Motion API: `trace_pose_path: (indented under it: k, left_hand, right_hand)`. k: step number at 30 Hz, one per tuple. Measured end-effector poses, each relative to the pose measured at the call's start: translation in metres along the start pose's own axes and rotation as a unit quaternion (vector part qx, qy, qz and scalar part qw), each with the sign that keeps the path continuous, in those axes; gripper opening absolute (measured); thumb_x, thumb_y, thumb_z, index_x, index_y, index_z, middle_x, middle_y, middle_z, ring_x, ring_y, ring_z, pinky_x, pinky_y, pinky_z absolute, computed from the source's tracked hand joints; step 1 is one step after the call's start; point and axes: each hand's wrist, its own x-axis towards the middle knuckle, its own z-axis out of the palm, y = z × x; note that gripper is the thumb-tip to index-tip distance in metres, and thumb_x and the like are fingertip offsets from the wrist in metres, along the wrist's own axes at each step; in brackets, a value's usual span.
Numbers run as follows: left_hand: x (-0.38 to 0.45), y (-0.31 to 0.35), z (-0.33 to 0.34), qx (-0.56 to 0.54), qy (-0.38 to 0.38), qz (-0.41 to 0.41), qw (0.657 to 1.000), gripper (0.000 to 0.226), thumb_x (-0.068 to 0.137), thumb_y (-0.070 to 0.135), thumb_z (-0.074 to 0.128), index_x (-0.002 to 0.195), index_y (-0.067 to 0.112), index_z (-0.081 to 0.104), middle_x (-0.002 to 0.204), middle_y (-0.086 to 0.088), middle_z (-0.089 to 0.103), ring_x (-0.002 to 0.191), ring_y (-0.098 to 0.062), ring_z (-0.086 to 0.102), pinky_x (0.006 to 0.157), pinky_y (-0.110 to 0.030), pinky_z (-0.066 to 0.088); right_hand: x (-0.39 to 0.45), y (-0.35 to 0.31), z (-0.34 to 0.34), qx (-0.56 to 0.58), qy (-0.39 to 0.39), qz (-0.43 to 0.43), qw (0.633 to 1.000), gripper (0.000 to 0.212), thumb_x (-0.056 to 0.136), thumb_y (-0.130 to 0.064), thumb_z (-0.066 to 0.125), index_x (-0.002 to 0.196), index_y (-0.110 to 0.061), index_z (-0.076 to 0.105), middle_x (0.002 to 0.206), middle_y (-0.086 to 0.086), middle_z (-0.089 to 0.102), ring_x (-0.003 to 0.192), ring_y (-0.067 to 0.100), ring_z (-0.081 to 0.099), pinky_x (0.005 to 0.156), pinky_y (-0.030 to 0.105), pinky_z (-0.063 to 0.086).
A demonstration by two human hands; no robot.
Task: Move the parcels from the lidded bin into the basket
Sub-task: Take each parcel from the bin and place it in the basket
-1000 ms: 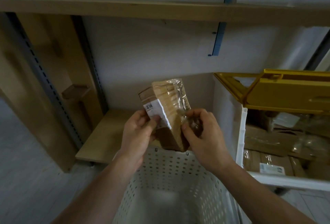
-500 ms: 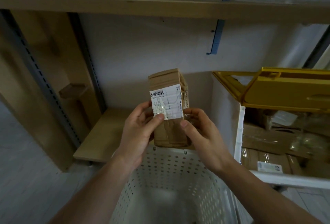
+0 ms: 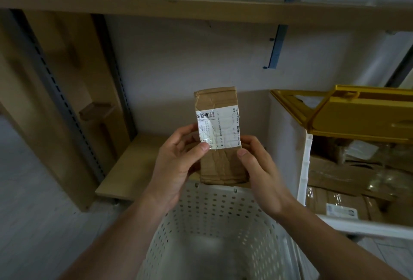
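Crumpled brown cardboard parcel point(image 3: 220, 136) at frame centre, long axis upright, white label facing us, pinched by left hand point(image 3: 178, 163) and right hand point(image 3: 260, 170), above perforated white basket point(image 3: 214, 219), bin point(image 3: 304, 168) at right

A brown cardboard parcel point(image 3: 220, 143) with a white barcode label stands upright over the far rim of the white perforated basket point(image 3: 214, 224). To the right, the white lidded bin point(image 3: 304, 168), yellow lid point(image 3: 362, 114) raised, holds more brown parcels point(image 3: 348, 181).
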Motion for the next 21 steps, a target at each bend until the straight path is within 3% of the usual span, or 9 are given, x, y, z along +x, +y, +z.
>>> trace_pose_path:
  k: [4,8,12,16,19,21]
  left_hand:
    - [0.000,-0.001,-0.002,0.021,-0.019,0.004,1.000,0.058,0.070,0.023,0.082,0.124,0.029,0.063,0.121,0.001,0.072,0.119,-0.022,0.067,0.098,-0.046,0.054]
    - [-0.005,-0.003,0.001,0.110,-0.091,-0.001,0.990,0.072,0.077,0.013,0.072,0.137,0.046,0.049,0.130,0.015,0.064,0.124,-0.011,0.060,0.101,-0.047,0.054]
    - [-0.009,-0.003,0.003,0.134,-0.138,-0.012,0.981,0.081,0.085,0.012,0.074,0.147,0.047,0.036,0.134,0.021,0.061,0.126,-0.005,0.058,0.103,-0.038,0.054]
    - [-0.009,-0.005,0.001,0.187,-0.101,0.017,0.977,0.090,0.073,0.029,0.086,0.147,0.040,0.038,0.137,0.013,0.059,0.125,-0.007,0.060,0.099,-0.028,0.054]
    - [-0.006,-0.010,-0.004,0.237,-0.067,0.040,0.968,0.091,0.064,0.040,0.091,0.141,0.044,0.043,0.137,0.001,0.058,0.124,-0.019,0.061,0.100,-0.040,0.055]
    - [-0.005,-0.012,-0.004,0.251,-0.064,0.048,0.965,0.086,0.062,0.044,0.089,0.137,0.042,0.048,0.136,-0.001,0.057,0.123,-0.018,0.061,0.100,-0.042,0.056]
  right_hand:
    - [0.001,0.001,0.001,0.016,-0.001,-0.001,1.000,0.036,0.092,-0.044,0.048,0.125,-0.032,0.057,0.119,-0.011,0.070,0.114,0.011,0.066,0.095,0.040,0.057]
    - [0.003,0.003,-0.001,0.029,0.024,0.001,0.999,0.038,0.089,-0.046,0.051,0.125,-0.033,0.056,0.120,-0.008,0.069,0.114,0.012,0.066,0.091,0.037,0.059]
    - [0.003,0.003,-0.005,0.012,0.032,-0.011,0.999,0.033,0.096,-0.038,0.043,0.125,-0.029,0.056,0.113,-0.015,0.071,0.109,0.005,0.066,0.084,0.023,0.056]
    - [0.001,0.002,-0.010,-0.024,0.049,-0.005,0.999,0.028,0.109,-0.017,0.038,0.123,-0.026,0.061,0.110,-0.012,0.072,0.105,0.010,0.067,0.084,0.027,0.054]
    - [-0.001,0.001,-0.012,-0.058,0.047,-0.001,0.997,0.028,0.107,-0.013,0.044,0.121,-0.029,0.062,0.111,-0.014,0.072,0.105,0.010,0.067,0.087,0.036,0.057]
    - [-0.002,-0.001,-0.013,-0.064,0.051,-0.001,0.997,0.030,0.105,-0.011,0.049,0.118,-0.036,0.059,0.109,-0.020,0.071,0.104,0.006,0.068,0.088,0.036,0.059]
